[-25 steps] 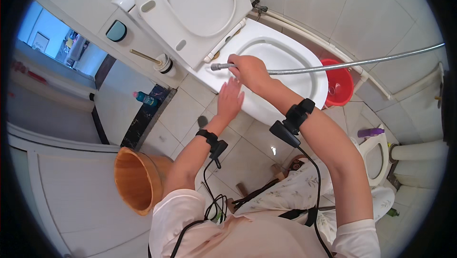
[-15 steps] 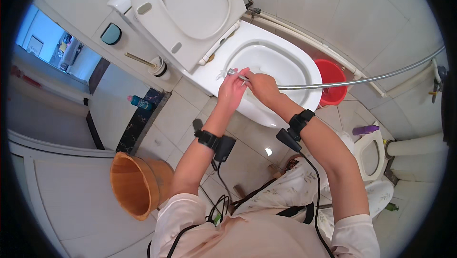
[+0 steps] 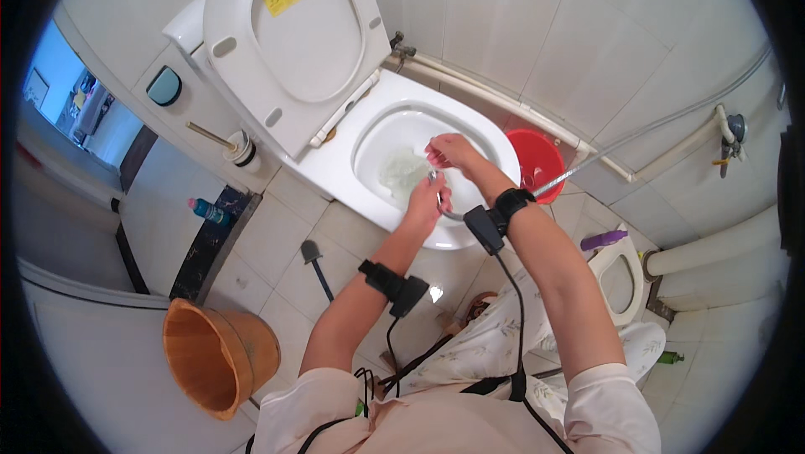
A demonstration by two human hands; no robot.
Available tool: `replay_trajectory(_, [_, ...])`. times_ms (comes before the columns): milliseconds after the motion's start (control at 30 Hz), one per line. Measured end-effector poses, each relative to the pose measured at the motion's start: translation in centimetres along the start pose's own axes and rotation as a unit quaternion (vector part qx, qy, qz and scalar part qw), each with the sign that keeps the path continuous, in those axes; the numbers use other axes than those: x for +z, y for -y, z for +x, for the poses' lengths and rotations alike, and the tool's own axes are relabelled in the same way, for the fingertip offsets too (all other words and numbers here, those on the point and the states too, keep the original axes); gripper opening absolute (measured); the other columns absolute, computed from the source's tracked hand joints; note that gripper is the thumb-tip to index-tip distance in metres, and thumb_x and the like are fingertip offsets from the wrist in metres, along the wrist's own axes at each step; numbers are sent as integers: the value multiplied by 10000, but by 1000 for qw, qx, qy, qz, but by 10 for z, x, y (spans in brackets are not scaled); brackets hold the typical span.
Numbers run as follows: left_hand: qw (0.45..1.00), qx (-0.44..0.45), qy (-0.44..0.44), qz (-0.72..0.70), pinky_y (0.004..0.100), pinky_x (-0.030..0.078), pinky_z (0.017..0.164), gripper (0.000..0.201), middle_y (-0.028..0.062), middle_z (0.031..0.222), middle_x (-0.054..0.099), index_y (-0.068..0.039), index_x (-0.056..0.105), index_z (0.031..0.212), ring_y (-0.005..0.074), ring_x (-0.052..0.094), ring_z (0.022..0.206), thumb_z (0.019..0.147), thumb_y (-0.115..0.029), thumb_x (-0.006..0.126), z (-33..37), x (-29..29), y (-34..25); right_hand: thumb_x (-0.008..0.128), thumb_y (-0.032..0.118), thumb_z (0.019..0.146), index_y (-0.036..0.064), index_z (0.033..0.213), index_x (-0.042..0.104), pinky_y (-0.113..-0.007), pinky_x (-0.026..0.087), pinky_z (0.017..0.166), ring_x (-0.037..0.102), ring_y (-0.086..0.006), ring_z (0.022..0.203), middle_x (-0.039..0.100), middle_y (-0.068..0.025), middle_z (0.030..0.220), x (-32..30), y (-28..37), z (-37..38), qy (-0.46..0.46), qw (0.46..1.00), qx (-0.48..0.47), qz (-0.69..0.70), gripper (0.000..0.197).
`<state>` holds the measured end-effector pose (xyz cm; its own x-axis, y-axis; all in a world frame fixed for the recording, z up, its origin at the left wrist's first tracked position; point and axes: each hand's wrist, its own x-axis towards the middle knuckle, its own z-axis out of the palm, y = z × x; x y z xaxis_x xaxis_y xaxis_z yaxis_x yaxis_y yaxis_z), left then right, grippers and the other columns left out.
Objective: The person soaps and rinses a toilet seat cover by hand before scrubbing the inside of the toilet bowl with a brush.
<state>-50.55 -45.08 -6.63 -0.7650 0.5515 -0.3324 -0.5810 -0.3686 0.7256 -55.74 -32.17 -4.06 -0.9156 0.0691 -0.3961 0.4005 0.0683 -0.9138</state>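
Note:
My left hand [image 3: 428, 199] is closed around the end of a silver flexible hose [image 3: 579, 171], over the near side of the toilet bowl. The hose curves below that hand, passes behind my right wrist and rises to the right wall. Over the bowl, just beyond the hose end, my right hand [image 3: 454, 150] has its fingers curled in; whatever may be in them is hidden. Rippling water [image 3: 404, 172] fills the bottom of the white toilet [image 3: 490, 123]. Its seat and lid [image 3: 306, 31] are raised, with a yellow sticker on the lid.
A red bucket [image 3: 537, 160] stands right of the toilet, a toilet brush holder [image 3: 241, 150] left of it. On the floor are a wooden bucket [image 3: 220, 358] and a dark-headed tool [image 3: 312, 251]. A blue bottle [image 3: 208, 211] rests on the dark doorsill [image 3: 201, 249]. A purple bottle [image 3: 604, 240] lies at right.
My hands have moved apart: the left drew back nearer with the hose end, the right stays beyond it. Water now ripples in the bowl. The view has shifted right.

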Motion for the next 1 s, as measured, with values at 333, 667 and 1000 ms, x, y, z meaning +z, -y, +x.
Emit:
replay_trajectory(333, [999,-5,47,13,216,387,565,184,-9,721,474,-91,468,905,82,475,652,866,-268,497,-18,28,5,532,189,795,1,681,592,-258,440,464,517,-139,504,575,-79,611,3,-28,16,152,985,18,-84,229])
replay_trajectory(667, [991,-78,65,93,222,397,620,189,3,758,495,-80,469,957,89,485,680,883,-255,466,-17,20,11,541,232,801,10,586,572,-260,366,380,433,-132,388,522,-53,498,3,-7,2,39,993,79,-73,311])
replay_trajectory(1000, [994,-81,71,-23,284,423,590,140,50,856,515,-88,409,982,147,509,699,848,-85,447,-2,10,8,528,156,757,12,644,596,-256,427,475,516,-117,512,558,-56,586,14,-15,-3,51,971,-34,-231,195])
